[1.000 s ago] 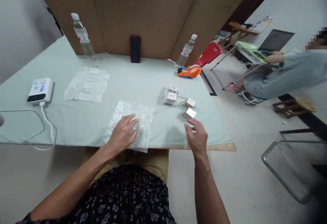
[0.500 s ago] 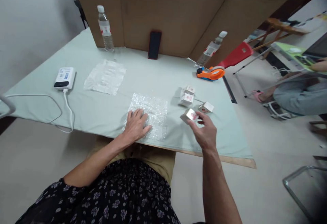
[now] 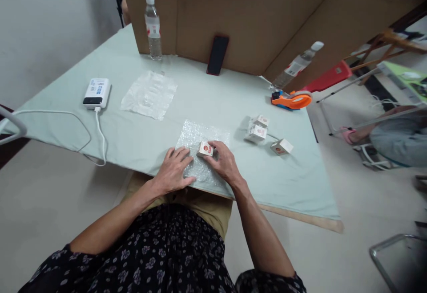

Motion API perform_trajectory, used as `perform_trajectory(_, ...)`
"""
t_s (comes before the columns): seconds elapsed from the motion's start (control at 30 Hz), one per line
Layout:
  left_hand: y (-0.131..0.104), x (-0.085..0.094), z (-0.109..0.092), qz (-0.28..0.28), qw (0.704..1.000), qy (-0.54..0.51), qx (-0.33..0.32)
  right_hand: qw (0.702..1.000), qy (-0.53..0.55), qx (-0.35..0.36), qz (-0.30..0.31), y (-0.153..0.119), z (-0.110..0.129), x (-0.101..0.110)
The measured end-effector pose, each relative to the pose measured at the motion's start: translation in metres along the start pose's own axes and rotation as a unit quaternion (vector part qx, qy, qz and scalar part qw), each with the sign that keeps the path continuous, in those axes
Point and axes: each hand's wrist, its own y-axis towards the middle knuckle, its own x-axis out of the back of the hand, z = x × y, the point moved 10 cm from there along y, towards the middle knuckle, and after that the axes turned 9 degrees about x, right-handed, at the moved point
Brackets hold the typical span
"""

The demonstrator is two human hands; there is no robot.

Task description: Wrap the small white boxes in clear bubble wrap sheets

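Small white box (image 3: 205, 148) on bubble wrap sheet (image 3: 200, 148) near table (image 3: 207, 101) front edge, pinched in right hand (image 3: 223, 164) fingers. Left hand (image 3: 173, 171) flat, open, pressing wrap.

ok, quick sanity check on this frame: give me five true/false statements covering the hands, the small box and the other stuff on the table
1. The right hand holds a small white box on the bubble wrap. True.
2. The left hand grips a water bottle. False: it lies flat on the bubble wrap; both bottles stand at the cardboard screen.
3. The orange tape dispenser sits on the bubble wrap. False: it is at the table's far right edge.
4. A white cable is plugged into the power bank. True.
5. The phone lies flat mid-table. False: it leans on the cardboard screen.
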Motion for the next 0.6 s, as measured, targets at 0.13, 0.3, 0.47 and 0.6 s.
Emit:
perform_trajectory(0.13, -0.007, 0.003, -0.001, 0.019, 1.0, 0.003, -0.018, 1.0, -0.006, -0.003, 0.025, 0.002, 0.001, 0.0)
perform_trajectory(0.3, -0.008, 0.006, -0.01, 0.008, 0.998, 0.025, -0.058, 0.998, -0.025, 0.01, 0.05, 0.009, 0.004, 0.0)
perform_trajectory(0.47, 0.002, 0.021, -0.016, -0.066, 0.997, -0.017, -0.041, 0.997, -0.036, 0.017, 0.06, 0.011, 0.004, -0.002)
perform_trajectory(0.6, 0.012, 0.031, -0.004, -0.098, 0.992, -0.074, 0.037, 0.999, -0.025, 0.017, 0.03, -0.002, 0.012, 0.018)
